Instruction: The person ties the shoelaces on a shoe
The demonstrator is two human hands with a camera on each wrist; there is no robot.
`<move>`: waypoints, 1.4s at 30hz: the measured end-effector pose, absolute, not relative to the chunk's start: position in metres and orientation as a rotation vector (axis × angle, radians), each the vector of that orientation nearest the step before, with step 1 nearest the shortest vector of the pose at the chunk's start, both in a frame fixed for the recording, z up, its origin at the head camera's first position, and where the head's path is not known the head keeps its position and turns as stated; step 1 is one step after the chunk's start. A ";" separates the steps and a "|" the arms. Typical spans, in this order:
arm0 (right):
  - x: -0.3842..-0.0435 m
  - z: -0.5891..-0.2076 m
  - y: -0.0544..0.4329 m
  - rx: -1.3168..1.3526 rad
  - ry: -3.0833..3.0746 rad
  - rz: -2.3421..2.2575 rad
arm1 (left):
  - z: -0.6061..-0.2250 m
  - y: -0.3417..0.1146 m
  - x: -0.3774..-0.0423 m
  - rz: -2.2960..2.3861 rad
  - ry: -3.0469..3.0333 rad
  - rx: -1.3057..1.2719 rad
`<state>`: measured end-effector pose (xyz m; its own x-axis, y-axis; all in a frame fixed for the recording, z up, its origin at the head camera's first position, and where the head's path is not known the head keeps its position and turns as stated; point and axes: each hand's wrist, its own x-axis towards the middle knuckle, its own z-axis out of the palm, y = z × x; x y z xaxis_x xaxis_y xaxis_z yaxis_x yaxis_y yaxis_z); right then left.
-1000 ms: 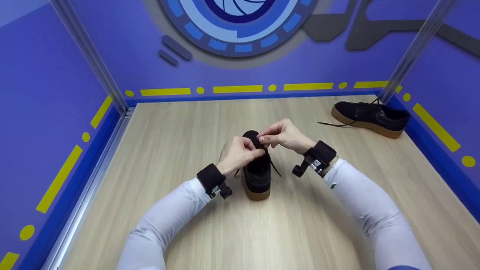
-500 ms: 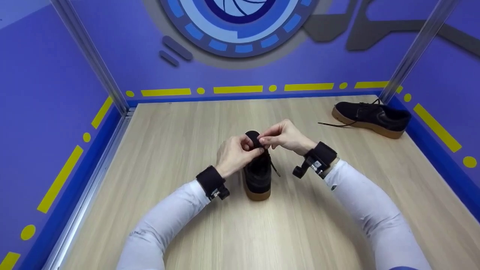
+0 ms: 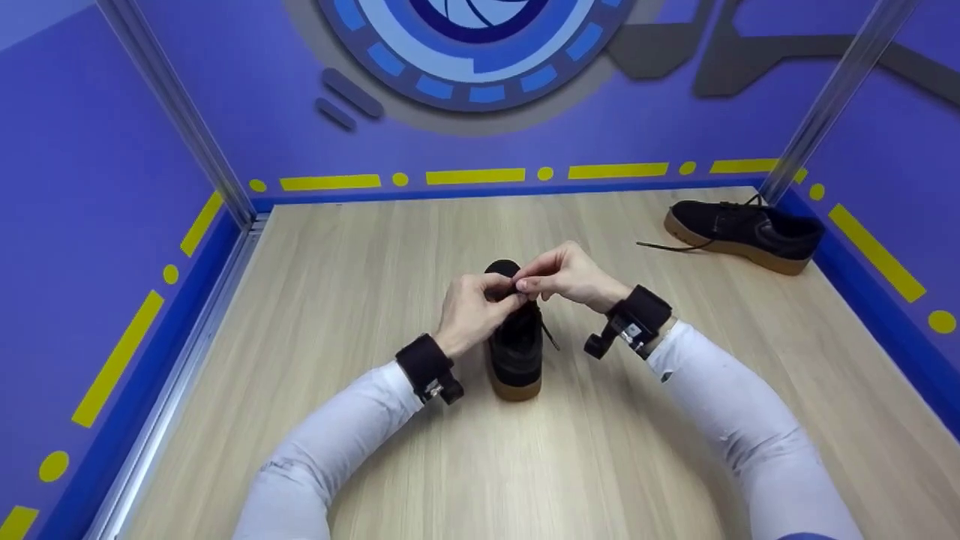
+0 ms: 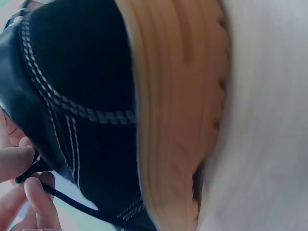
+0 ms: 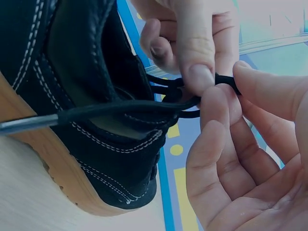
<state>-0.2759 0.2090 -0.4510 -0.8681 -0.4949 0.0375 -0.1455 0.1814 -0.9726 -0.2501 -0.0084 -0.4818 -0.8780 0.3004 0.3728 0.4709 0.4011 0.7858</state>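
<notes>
A black shoe (image 3: 516, 366) with a tan sole and white stitching stands on the wooden table, heel toward the person. Over its lacing, the left hand (image 3: 474, 309) pinches the black shoelace (image 5: 130, 107) between thumb and fingers. The right hand (image 3: 568, 276) pinches the lace too, its fingertips right against the left ones. In the right wrist view, a short stretch of lace passes between both thumbs, and an end with a metal tip hangs across the shoe's side. The left wrist view shows the sole (image 4: 180, 110) close up, with lace between fingers at lower left.
A second black shoe (image 3: 742, 232) rests at the back right corner, its lace trailing left on the table (image 3: 360, 255). Blue panels (image 3: 420, 150) with yellow marks enclose the table at the back and both sides. Each wrist wears a black strap (image 3: 426, 360) with a small camera.
The left fingers have shifted slightly toward the right hand, so the fingertips now meet. The right hand has lowered a little. A lace end seen left of the shoe earlier is hidden now.
</notes>
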 end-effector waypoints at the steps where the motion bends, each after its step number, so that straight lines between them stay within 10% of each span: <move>1: -0.276 -0.452 0.209 -0.618 2.173 -1.743 | -0.482 -0.008 -0.250 -1.558 -2.465 -0.690; 42: -0.263 -0.468 0.217 -0.713 2.449 -1.571 | -0.482 -0.002 -0.256 -1.918 -2.421 -0.581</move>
